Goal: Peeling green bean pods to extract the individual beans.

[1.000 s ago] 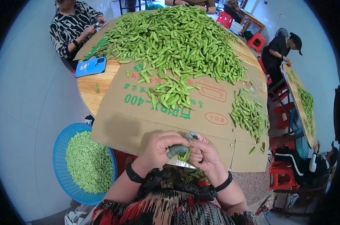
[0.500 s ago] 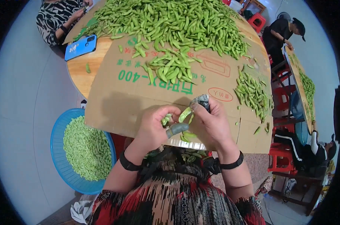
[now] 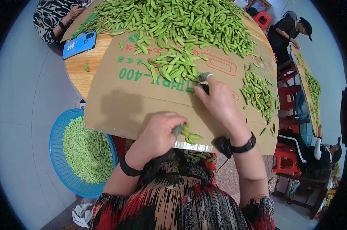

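My left hand (image 3: 158,132) is closed near the front edge of the cardboard, thumb and covered fingertip around a green soybean pod (image 3: 186,127). More pods (image 3: 192,137) lie just under those fingertips, and whatever is inside the palm is hidden. My right hand (image 3: 218,97) reaches forward with thumb and covered index finger apart, nothing visible between them. Its index fingertip is beside a small pile of whole soybean pods (image 3: 175,69); the other fingers are mostly hidden.
A large pod heap (image 3: 189,23) covers the table's far side, and another small pile (image 3: 259,90) lies right. A blue basket (image 3: 55,161) of shelled beans stands low left. A blue phone (image 3: 79,45) rests on the wood. Other people sit at left and right.
My right hand has moved forward from my left hand to the small pod pile, its thumb and index finger parting. My left hand has turned downward with a pod near the edge.
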Demonstrator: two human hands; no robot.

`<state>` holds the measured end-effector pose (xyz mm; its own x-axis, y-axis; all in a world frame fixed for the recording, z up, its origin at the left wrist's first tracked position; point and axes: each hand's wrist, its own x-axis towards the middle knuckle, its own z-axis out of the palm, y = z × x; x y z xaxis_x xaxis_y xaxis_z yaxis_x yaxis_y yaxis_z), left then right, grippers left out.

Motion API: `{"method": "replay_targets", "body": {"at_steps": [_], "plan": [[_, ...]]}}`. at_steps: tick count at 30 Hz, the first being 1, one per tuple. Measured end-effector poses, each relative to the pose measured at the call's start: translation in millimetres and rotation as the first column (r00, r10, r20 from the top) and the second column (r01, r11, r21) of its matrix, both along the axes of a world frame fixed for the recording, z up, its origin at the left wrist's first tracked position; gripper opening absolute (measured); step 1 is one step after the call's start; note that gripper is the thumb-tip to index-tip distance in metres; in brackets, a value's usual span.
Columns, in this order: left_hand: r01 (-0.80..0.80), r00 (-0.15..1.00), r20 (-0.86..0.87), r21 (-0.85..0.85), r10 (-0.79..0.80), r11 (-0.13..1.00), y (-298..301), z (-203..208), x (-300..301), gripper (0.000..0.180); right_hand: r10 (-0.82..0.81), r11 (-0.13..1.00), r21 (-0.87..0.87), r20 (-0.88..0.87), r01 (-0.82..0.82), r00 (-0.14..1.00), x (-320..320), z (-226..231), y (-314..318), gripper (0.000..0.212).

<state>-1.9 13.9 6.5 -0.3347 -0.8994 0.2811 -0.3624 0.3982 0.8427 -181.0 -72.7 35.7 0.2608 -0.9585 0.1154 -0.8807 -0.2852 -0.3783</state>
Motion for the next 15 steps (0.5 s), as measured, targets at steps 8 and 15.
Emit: {"method": "replay_targets", "body": {"at_steps": [8,15], "plan": [[-0.171,0.984,0.018,-0.118,0.175,0.978,0,10,-10,0.044,0.209,0.953,0.202,0.098,-0.225,0.973,-4,15,23,0.021],[-0.133,0.904,-0.354,0.301,0.24,0.944,-2,-15,-21,0.017,-0.178,0.827,0.474,0.729,-0.301,0.661,-16,13,52,0.022]]}}
